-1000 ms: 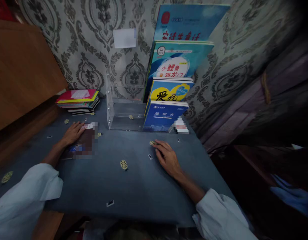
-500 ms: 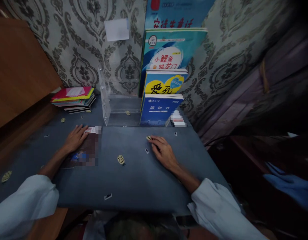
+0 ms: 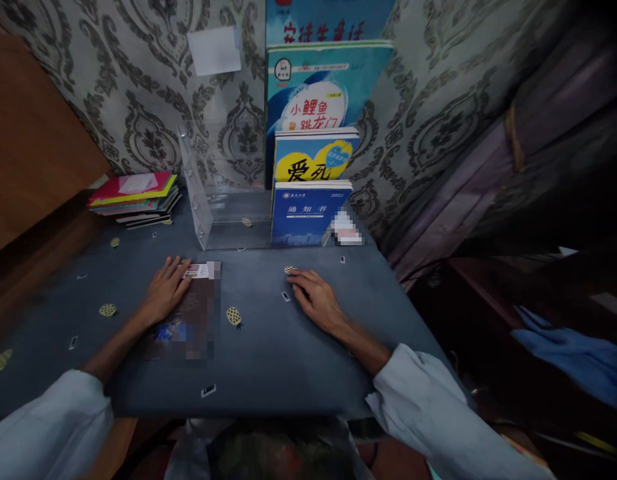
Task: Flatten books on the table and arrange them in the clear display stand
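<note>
Slid to the right and a little nearer the front edge of the table (image 3: 288, 367) since the earlier frame: dark booklet (image 3: 191, 307), now left of the middle, well apart from both side edges. Toward the far left corner, a stack of books (image 3: 133, 193), pink and yellow on top. Nearer the front, left hand (image 3: 163, 291) laid over the booklet's upper left part, with fingers extended and slightly apart, touching near the white strip at the far end; not clamped on anything. Along the far edge, a clear rack (image 3: 233, 235), see-through at its left side, with upright books (image 3: 311, 213) in tiers at its right, blue cover in front. In front of those, right hand (image 3: 315, 300) resting on the table, with fingers close together and loosely bent, thumb slightly apart, fingertips at a pineapple print (image 3: 290, 270), holding nothing visible.
</note>
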Tool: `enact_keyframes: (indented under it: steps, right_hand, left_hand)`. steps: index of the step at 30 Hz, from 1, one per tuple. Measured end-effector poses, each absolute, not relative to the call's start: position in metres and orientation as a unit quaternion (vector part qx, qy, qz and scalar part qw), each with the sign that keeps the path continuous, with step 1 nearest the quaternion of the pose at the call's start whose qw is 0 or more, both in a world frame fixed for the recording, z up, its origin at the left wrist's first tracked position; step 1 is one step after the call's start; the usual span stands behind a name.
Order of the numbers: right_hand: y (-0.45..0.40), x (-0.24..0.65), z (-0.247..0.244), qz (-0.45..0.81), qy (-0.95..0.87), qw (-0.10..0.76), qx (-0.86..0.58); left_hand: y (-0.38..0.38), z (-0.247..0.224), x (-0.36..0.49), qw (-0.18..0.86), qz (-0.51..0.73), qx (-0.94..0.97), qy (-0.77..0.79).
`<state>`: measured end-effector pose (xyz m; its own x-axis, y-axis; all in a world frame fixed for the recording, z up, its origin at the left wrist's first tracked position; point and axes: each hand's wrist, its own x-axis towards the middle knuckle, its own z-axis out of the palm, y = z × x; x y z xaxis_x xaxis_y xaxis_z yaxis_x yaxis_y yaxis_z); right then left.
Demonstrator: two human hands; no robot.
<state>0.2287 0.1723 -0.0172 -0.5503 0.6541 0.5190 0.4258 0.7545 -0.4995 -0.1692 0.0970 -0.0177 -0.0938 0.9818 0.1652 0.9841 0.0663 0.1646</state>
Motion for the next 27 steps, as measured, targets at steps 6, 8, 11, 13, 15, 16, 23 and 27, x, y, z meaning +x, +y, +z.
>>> enact_keyframes:
  steps: [6, 8, 11, 13, 15, 16, 23, 27]
  right_hand:
    - [0.171, 0.228, -0.017, 0.159, -0.867, 0.355, -0.311]
    - [0.17, 0.228, -0.016, 0.16, -0.868, 0.353, -0.31]
    - [0.169, 0.228, -0.015, 0.162, -0.87, 0.35, -0.309]
    - [0.169, 0.228, -0.014, 0.167, -0.869, 0.348, -0.31]
    - [0.168, 0.228, -0.013, 0.173, -0.868, 0.345, -0.312]
    - [0.168, 0.228, -0.013, 0.174, -0.868, 0.343, -0.313]
    - [0.167, 0.226, -0.013, 0.189, -0.867, 0.333, -0.319]
    - [0.166, 0.226, -0.013, 0.19, -0.861, 0.338, -0.329]
  left_hand:
    - [0.097, -0.023, -0.146, -0.004, -0.166, -0.688, -0.707]
    - [0.097, -0.024, -0.137, -0.016, -0.184, -0.689, -0.701]
    - [0.098, -0.024, -0.122, -0.031, -0.212, -0.69, -0.692]
    - [0.1, -0.024, -0.111, -0.042, -0.227, -0.69, -0.686]
    - [0.103, -0.025, -0.1, -0.057, -0.239, -0.694, -0.677]
    - [0.105, -0.026, -0.094, -0.064, -0.246, -0.696, -0.671]
    - [0.124, -0.036, -0.052, -0.094, -0.291, -0.706, -0.639]
    - [0.132, -0.038, -0.035, -0.11, -0.295, -0.713, -0.627]
